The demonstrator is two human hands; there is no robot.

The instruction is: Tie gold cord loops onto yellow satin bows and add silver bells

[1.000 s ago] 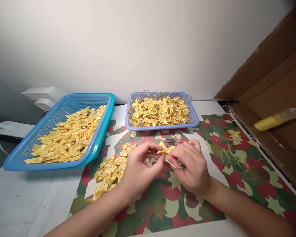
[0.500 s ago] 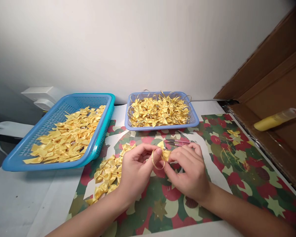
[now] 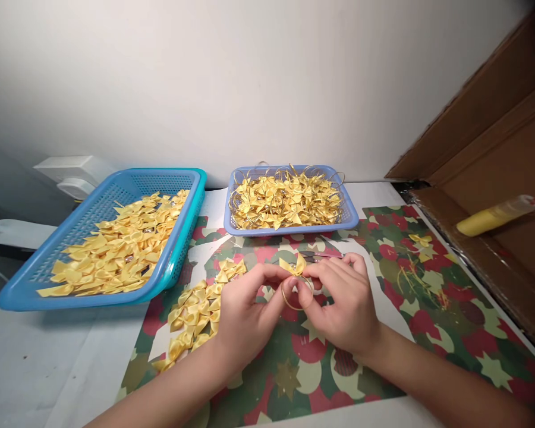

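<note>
My left hand (image 3: 245,312) and my right hand (image 3: 343,303) meet over the patterned paper, both pinched on one small yellow satin bow (image 3: 293,266) with a gold cord loop (image 3: 290,295) hanging under it. A loose pile of plain yellow bows (image 3: 196,309) lies on the paper just left of my left hand. Small scissors (image 3: 314,255) lie just behind my right hand, partly hidden by it.
A large turquoise basket (image 3: 182,238) of plain bows stands tilted at the left. A smaller blue basket (image 3: 352,217) of bows with gold loops sits at the back. Red and green wrapping paper (image 3: 428,321) covers the table. A cardboard box (image 3: 494,148) with a yellow tube (image 3: 494,217) stands at right.
The bow has turned in my fingers, and the gold loop swung from my right hand's side to hang below the bow between both hands. Both hands shifted slightly.
</note>
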